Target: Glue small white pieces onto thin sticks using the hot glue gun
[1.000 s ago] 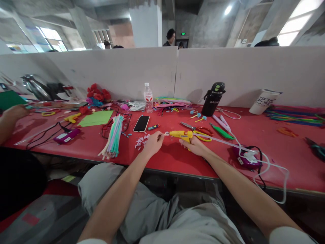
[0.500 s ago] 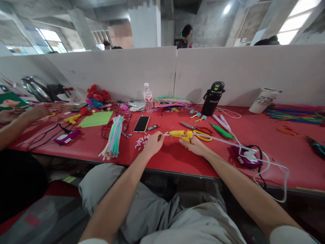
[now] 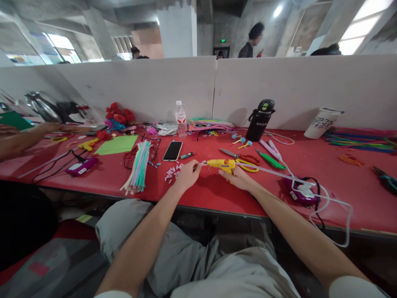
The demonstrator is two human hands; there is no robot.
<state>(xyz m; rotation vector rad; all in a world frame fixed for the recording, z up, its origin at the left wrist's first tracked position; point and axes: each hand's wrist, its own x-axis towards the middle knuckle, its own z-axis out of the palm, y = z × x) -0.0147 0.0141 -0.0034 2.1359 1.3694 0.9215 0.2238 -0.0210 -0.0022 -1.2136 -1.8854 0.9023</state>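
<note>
My right hand (image 3: 236,177) is wrapped round the handle of a yellow glue gun (image 3: 221,164), whose nozzle points left. A long pale glue stick (image 3: 263,169) runs out of its back end. At the nozzle tip, my left hand (image 3: 190,174) is closed in a pinch; what lies between its fingertips is too small to make out. Beside that hand, small pale pink pieces (image 3: 170,174) are scattered on the red table (image 3: 204,194). A lighter (image 3: 187,155) and a phone (image 3: 173,151) lie just beyond it. Scissors (image 3: 245,159) with red and yellow handles rest behind the glue gun.
Left of me lies a bundle of fuzzy pipe cleaners (image 3: 141,167). A plastic bottle (image 3: 180,120), a black flask (image 3: 260,122) and a white cup (image 3: 322,123) stand along the partition (image 3: 139,89). A purple box (image 3: 302,192) with cords sits right. A co-worker's arm (image 3: 27,138) reaches in at left.
My hands and the glue gun have stayed in place. The co-worker's arm at left has shifted, and a person beyond the partition has moved right.
</note>
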